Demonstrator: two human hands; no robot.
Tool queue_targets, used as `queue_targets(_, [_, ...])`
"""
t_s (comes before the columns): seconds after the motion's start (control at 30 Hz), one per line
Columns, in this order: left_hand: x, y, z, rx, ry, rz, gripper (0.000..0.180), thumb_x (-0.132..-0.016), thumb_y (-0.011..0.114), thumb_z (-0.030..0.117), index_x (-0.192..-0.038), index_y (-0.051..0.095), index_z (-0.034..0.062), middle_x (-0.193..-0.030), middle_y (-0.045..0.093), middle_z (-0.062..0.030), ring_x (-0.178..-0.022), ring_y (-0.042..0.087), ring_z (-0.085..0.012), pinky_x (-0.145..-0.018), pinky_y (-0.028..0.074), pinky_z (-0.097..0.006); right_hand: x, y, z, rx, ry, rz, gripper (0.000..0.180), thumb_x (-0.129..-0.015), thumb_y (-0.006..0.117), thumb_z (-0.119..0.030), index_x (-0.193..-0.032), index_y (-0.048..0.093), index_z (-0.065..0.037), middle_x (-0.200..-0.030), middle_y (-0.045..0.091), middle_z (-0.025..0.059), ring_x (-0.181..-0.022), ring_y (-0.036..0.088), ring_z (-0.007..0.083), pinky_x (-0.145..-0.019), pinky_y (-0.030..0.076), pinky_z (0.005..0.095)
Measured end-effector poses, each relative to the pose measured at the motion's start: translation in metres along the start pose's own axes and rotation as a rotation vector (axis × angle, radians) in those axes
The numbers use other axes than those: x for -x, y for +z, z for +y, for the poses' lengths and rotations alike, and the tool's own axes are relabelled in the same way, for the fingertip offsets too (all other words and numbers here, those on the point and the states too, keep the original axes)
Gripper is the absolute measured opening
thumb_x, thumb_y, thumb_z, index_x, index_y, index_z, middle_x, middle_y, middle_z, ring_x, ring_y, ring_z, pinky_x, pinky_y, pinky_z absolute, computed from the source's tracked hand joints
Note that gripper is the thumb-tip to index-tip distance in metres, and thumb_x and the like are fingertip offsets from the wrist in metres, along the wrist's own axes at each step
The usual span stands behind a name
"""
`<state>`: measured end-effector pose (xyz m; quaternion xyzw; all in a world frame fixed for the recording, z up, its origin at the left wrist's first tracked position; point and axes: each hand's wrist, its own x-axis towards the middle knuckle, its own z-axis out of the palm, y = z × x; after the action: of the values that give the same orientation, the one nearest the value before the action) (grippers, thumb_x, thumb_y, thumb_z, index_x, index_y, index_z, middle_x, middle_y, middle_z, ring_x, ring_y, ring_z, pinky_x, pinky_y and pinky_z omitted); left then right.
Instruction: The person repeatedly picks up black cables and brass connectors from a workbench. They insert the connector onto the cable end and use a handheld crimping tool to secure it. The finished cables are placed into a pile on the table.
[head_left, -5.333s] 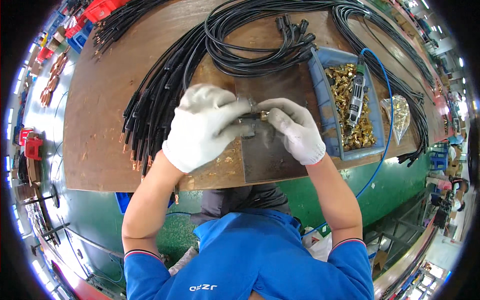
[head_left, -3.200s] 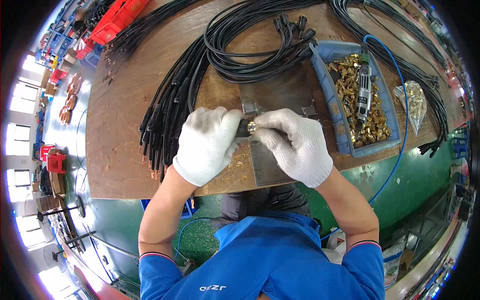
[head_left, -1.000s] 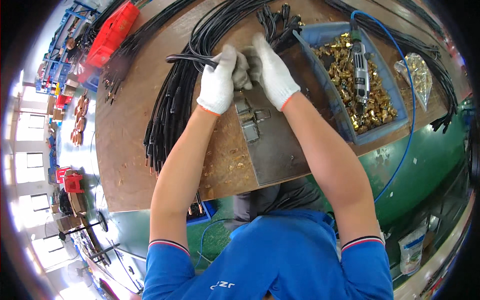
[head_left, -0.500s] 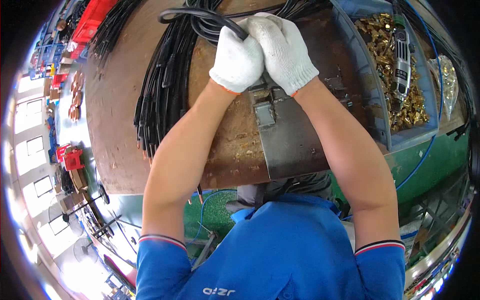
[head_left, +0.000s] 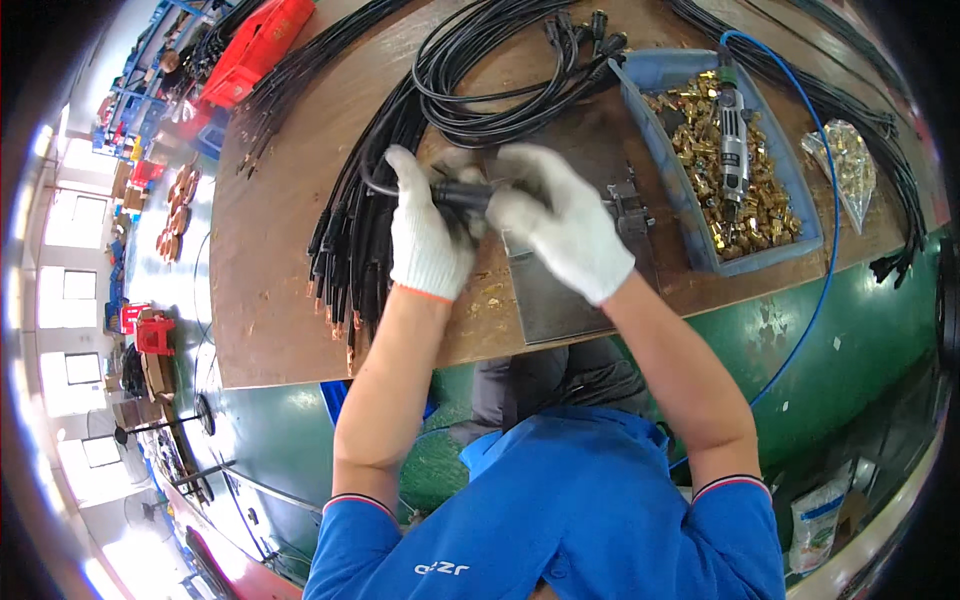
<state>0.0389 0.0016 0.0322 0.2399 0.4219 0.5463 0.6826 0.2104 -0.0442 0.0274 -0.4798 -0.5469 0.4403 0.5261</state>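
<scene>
Both my hands wear white knitted gloves. My left hand [head_left: 432,235] is closed around a black cable, whose thick black connector [head_left: 462,194] sticks out between the two hands. A thin loop of this cable bends out past the left thumb. At the other end of the connector is my right hand [head_left: 575,225], its fingers curled against it and smeared by motion. Under the hands lies a dark metal plate [head_left: 560,300] with small metal fixture blocks [head_left: 628,205] on it. Left of them is a bundle of black cables [head_left: 345,235] with copper-coloured ends.
Beyond my hands lies a coil of black cable [head_left: 440,75] with connectors. On the right, a blue bin [head_left: 690,225] holds brass fittings and a grey power tool [head_left: 733,140] with a blue hose [head_left: 833,220]. A clear bag [head_left: 845,170] and more cables lie farther right. The wooden table's front edge is near me.
My hands have come nearer my body and moved apart, from being pressed together. The connector now shows between them. The view has shifted, bringing the coiled cable into sight.
</scene>
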Motion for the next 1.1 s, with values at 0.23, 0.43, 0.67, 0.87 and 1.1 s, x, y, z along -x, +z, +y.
queue_targets(0.23, [0.030,0.001,-0.022,0.333,-0.232,-0.166,0.071,-0.100,0.060,0.074,-0.127,0.060,0.0079,-0.115,0.067,-0.0126,-0.106,0.068,-0.0271,-0.095,0.060,-0.044,0.026,0.019,-0.013,0.350,-0.402,0.058,0.049,-0.078,0.094,-0.020,-0.122,0.076,-0.011,-0.103,0.076,0.0134,-0.089,0.076,0.0326,-0.078,0.061,0.0391])
queue_targets(0.43, [0.026,-0.006,-0.031,0.502,-0.358,-0.304,0.065,-0.103,0.061,0.069,-0.127,0.064,0.0086,-0.104,0.071,-0.0072,-0.098,0.072,-0.0254,-0.090,0.061,-0.043,0.028,0.016,-0.014,0.421,-0.516,0.039,0.045,-0.075,0.089,-0.019,-0.119,0.078,-0.014,-0.096,0.075,0.0093,-0.078,0.075,0.0319,-0.067,0.059,0.0399])
queue_targets(0.67, [0.039,0.017,-0.029,0.427,-0.320,-0.071,0.071,-0.104,0.054,0.072,-0.134,0.060,0.0074,-0.089,0.069,-0.0039,-0.083,0.070,-0.0210,-0.077,0.061,-0.038,0.020,0.013,-0.013,0.413,-0.493,-0.012,0.040,-0.080,0.087,-0.021,-0.118,0.078,-0.012,-0.104,0.077,0.0133,-0.085,0.076,0.0328,-0.074,0.060,0.0406])
queue_targets(0.87, [0.073,-0.016,-0.020,-0.330,-0.011,-0.286,0.062,-0.108,0.058,0.058,-0.139,0.059,0.0038,-0.098,0.072,-0.0067,-0.079,0.069,-0.0208,-0.072,0.057,-0.033,-0.052,-0.021,-0.021,-0.617,-0.116,0.535,0.053,-0.107,0.070,-0.021,-0.148,0.053,0.009,-0.114,0.074,0.0136,-0.103,0.072,0.0174,-0.089,0.060,0.0316])
queue_targets(1.1, [0.115,-0.105,0.051,-1.841,0.664,-0.086,0.031,-0.084,0.073,0.002,-0.112,0.079,0.0119,-0.110,0.075,-0.0145,-0.102,0.073,-0.0381,-0.088,0.060,-0.047,0.041,0.003,-0.007,-0.148,0.193,-0.075,0.022,-0.103,0.068,-0.013,-0.118,0.077,0.001,-0.110,0.076,0.0045,-0.098,0.067,0.0120,-0.087,0.055,0.0296])
